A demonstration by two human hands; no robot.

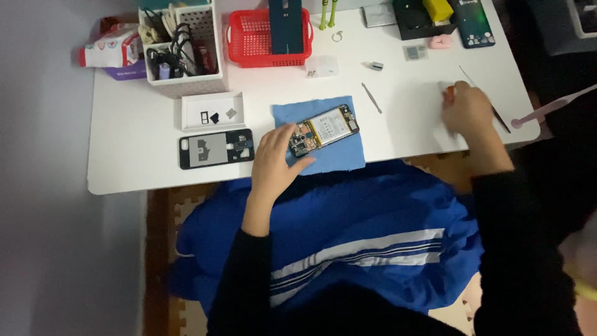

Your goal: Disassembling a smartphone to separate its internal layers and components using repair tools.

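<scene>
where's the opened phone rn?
Head view, centre of the white table: the opened phone lies on the blue cloth, left hand touching its end.
</scene>
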